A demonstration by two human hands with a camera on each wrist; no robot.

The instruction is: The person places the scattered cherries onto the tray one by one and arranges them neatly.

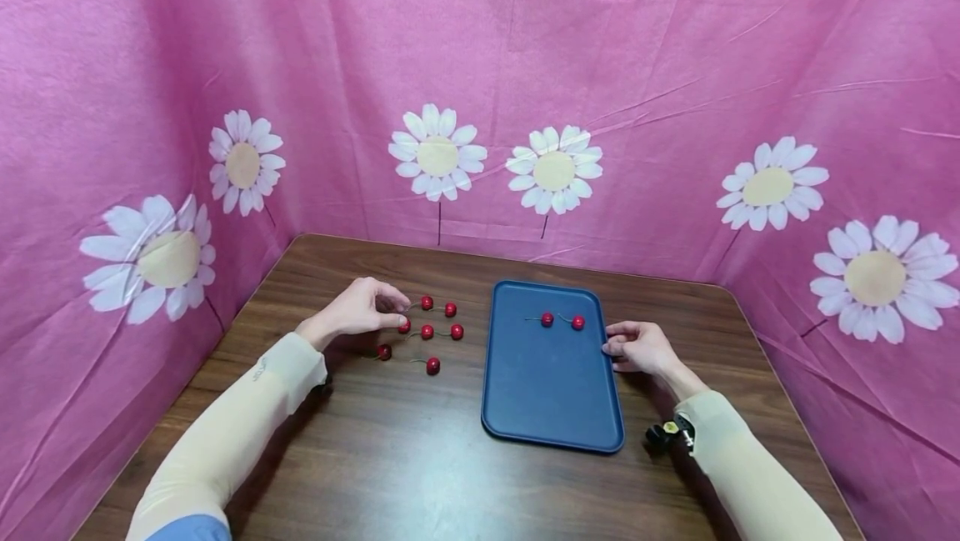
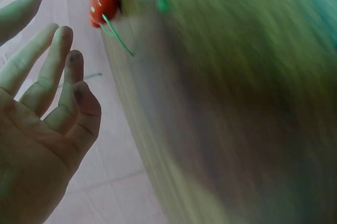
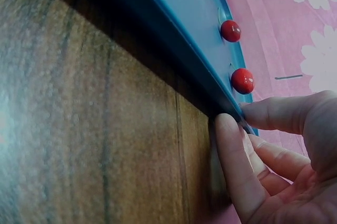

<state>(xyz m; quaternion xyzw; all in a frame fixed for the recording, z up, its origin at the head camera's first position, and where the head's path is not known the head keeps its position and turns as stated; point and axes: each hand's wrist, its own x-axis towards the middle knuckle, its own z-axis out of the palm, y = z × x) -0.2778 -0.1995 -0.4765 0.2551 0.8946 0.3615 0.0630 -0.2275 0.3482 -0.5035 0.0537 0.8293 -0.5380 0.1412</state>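
Loose cherries (image 1: 427,331) just beside spread left hand (image 1: 362,308); right hand (image 1: 639,348) pinching tray (image 1: 551,391) rim.

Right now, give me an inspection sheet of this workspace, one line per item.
Surface: dark wooden table.
Job's things: blue tray with two red cherries at its far end; seven loose cherries on the table to its left.
Clutter: nothing seen.
Hands: left hand at the near-left edge of the loose cherries, fingertips at one of them, grip not clear; right hand with thumb and fingers on the tray's right rim.
Cables: nothing seen; a small black device sits at the right wrist.
Surroundings: pink cloth with white daisies on three sides.
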